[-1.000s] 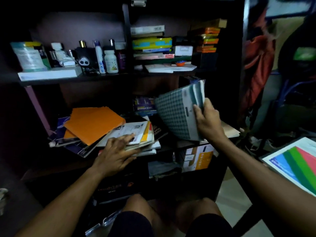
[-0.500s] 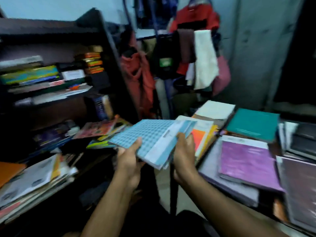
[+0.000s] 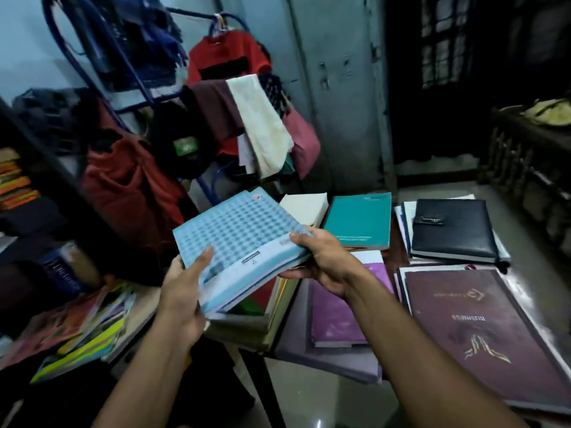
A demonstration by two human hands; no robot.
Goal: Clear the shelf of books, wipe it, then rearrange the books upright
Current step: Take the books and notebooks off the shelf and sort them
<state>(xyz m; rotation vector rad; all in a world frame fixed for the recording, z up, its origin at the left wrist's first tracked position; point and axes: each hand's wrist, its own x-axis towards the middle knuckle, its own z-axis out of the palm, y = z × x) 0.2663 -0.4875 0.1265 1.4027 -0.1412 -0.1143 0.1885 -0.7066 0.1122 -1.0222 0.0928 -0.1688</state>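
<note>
Both hands carry a small stack of light-blue checked notebooks [image 3: 238, 239], held flat above a pile of books [image 3: 247, 329] at the table's left end. My left hand [image 3: 185, 291] grips the stack's near left corner, thumb on top. My right hand [image 3: 321, 257] grips its right edge, thumb on the cover. The dark shelf [image 3: 61, 193] stands at the left, with loose magazines and booklets [image 3: 83, 329] lying on its lower board.
On the table [image 3: 522, 291] lie a teal book [image 3: 358, 220], a black wallet-style diary [image 3: 454, 230], a purple book [image 3: 336, 313] and a maroon book [image 3: 482, 341]. A clothes rack [image 3: 216, 97] with hanging garments stands behind, by a grey metal cupboard [image 3: 340, 88].
My view has swung from the shelf to the table. The checked notebooks went from the shelf, in my right hand alone, to both hands over the table's book pile.
</note>
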